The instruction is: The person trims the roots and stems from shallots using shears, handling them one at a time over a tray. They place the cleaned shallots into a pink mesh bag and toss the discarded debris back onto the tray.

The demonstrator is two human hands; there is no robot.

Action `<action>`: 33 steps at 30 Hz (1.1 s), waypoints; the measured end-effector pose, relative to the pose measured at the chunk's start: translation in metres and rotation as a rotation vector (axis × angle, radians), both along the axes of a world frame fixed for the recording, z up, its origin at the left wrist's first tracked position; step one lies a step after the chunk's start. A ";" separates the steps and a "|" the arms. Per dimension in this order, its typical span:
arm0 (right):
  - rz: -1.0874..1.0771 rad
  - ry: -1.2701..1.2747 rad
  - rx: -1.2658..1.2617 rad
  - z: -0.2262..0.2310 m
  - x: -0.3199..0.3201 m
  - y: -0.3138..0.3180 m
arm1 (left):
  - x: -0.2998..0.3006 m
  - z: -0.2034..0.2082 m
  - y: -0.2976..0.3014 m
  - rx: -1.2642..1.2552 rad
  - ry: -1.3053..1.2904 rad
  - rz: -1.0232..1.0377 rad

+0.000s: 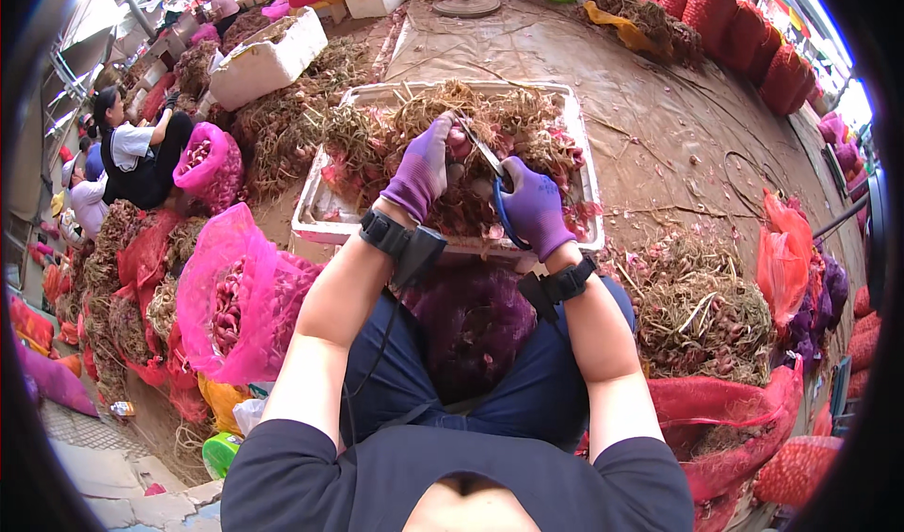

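Note:
Over a white foam tray [309, 214] heaped with shallots [504, 143] and their dry stalks, both my hands work in purple gloves. My left hand [426, 169] is closed round a shallot bunch [459, 142], its fingertips at the stalks. My right hand [535, 202] grips the blue-handled scissors [488, 158]. Their blades reach up and left to the bunch beside my left fingers. Loose red skins and straw-like stalks lie all through the tray. How many bulbs my left hand holds is hidden by its fingers.
A pink mesh bag [235, 320] of trimmed shallots stands at my left. Untrimmed shallots [702, 306] are piled at my right, by a red mesh bag [725, 419]. Another foam box [268, 61] lies far left, near a seated person [132, 151]. Full red sacks [711, 14] line the far right.

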State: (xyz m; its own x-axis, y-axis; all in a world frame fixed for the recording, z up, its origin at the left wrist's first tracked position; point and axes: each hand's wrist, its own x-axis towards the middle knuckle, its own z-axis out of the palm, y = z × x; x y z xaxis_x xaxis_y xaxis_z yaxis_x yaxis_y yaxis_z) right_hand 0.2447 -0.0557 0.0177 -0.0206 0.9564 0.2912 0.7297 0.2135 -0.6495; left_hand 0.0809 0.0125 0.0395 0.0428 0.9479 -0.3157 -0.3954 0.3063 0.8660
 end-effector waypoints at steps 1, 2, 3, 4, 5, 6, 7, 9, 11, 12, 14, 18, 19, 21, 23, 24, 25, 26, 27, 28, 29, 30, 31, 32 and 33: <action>-0.008 0.031 -0.005 -0.001 -0.002 0.001 | -0.006 -0.005 0.006 0.102 -0.066 -0.093; -0.015 0.063 -0.010 -0.001 -0.004 0.002 | -0.012 -0.011 0.011 0.204 -0.131 -0.187; 0.012 0.133 -0.063 0.001 -0.002 0.001 | -0.004 -0.010 0.008 0.216 -0.079 -0.098; 0.002 0.032 0.002 -0.002 -0.002 0.004 | 0.000 -0.008 0.003 0.204 -0.071 -0.104; -0.041 0.043 -0.005 -0.008 0.000 0.005 | 0.003 -0.005 -0.003 0.154 -0.086 -0.105; -0.083 0.059 0.001 -0.012 -0.002 0.010 | 0.000 0.002 -0.003 0.119 -0.095 -0.105; -0.084 0.185 -0.109 0.005 0.002 0.003 | 0.000 0.007 -0.006 0.154 -0.234 -0.182; -0.066 0.202 -0.039 0.002 0.018 0.007 | -0.013 0.006 -0.002 0.114 -0.378 -0.250; -0.042 0.241 0.001 0.003 0.026 0.009 | -0.020 0.010 0.001 0.001 -0.607 -0.245; -0.039 0.243 0.003 0.004 0.025 0.009 | -0.022 0.015 0.000 -0.016 -0.692 -0.231; 0.005 -0.032 0.246 0.010 0.021 0.006 | -0.029 0.013 0.005 0.014 -0.774 -0.295; 0.040 -0.067 0.310 0.006 0.010 0.004 | -0.019 0.031 -0.005 -0.037 -0.593 -0.067; 0.043 -0.027 0.322 0.004 0.008 0.004 | -0.023 0.029 -0.002 -0.019 -0.526 -0.141; 0.048 -0.018 0.270 0.007 0.007 0.003 | -0.025 0.024 0.000 0.001 -0.458 -0.213; 0.057 -0.009 0.220 0.007 0.005 0.003 | -0.027 0.020 0.002 0.074 -0.417 -0.188; 0.069 0.013 0.251 0.006 0.004 0.004 | -0.029 0.019 0.002 0.076 -0.418 -0.188; 0.082 0.036 0.284 0.006 0.003 0.004 | -0.031 0.018 0.002 0.136 -0.375 -0.173; 0.084 0.035 0.287 0.007 0.002 0.003 | -0.033 0.018 0.002 0.197 -0.331 -0.156; 0.125 0.066 0.246 0.009 0.002 0.001 | -0.024 0.026 -0.006 0.228 -0.288 -0.027; 0.167 0.097 0.206 0.011 0.000 -0.001 | -0.023 0.031 -0.007 0.230 -0.291 -0.029; 0.167 0.099 0.228 0.010 -0.002 -0.003 | -0.022 0.035 -0.007 0.225 -0.327 0.042; 0.171 0.099 0.230 0.010 -0.005 -0.004 | -0.024 0.038 -0.009 0.221 -0.360 0.118; 0.169 0.104 0.260 0.008 -0.007 -0.005 | -0.028 0.038 -0.008 0.201 -0.343 0.123; 0.168 0.110 0.290 0.007 -0.009 -0.006 | -0.031 0.039 -0.008 0.203 -0.343 0.126; 0.166 0.128 0.265 0.008 -0.011 -0.006 | -0.035 0.042 -0.009 0.161 -0.304 0.047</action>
